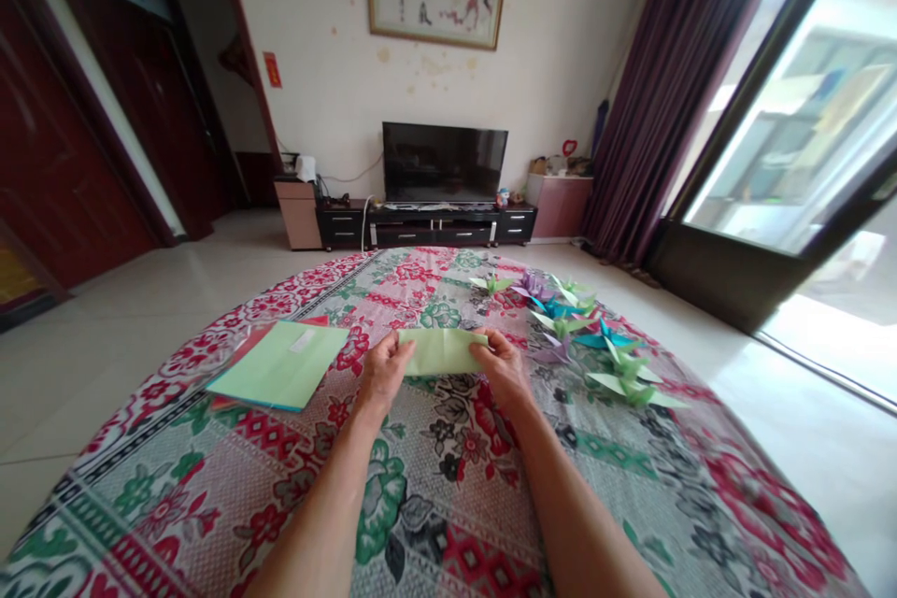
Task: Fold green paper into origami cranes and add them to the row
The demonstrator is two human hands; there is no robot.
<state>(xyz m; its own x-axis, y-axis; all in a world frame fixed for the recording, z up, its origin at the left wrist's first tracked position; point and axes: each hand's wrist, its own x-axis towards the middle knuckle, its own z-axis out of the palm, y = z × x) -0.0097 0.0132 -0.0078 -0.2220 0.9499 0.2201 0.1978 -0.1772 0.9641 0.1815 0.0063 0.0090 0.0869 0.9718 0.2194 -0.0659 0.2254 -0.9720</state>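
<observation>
A light green sheet of paper (443,352), folded into a wide strip with faint creases, is stretched between my two hands above the patterned tablecloth. My left hand (385,368) pinches its left end, thumb on top. At the right end, my right hand (502,363) grips it the same way. To the left lies a stack of coloured paper (280,364), light green on top, with blue and red edges showing beneath and a small pale label. Several folded paper cranes (604,336) in green, purple and blue are grouped on the right.
The round table wears a red, green and grey floral tablecloth (448,495). Beyond it, a television (445,163) stands on a low black cabinet (434,229). A purple curtain (673,84) and a glass door (791,121) are at right, wooden doors (63,140) at left.
</observation>
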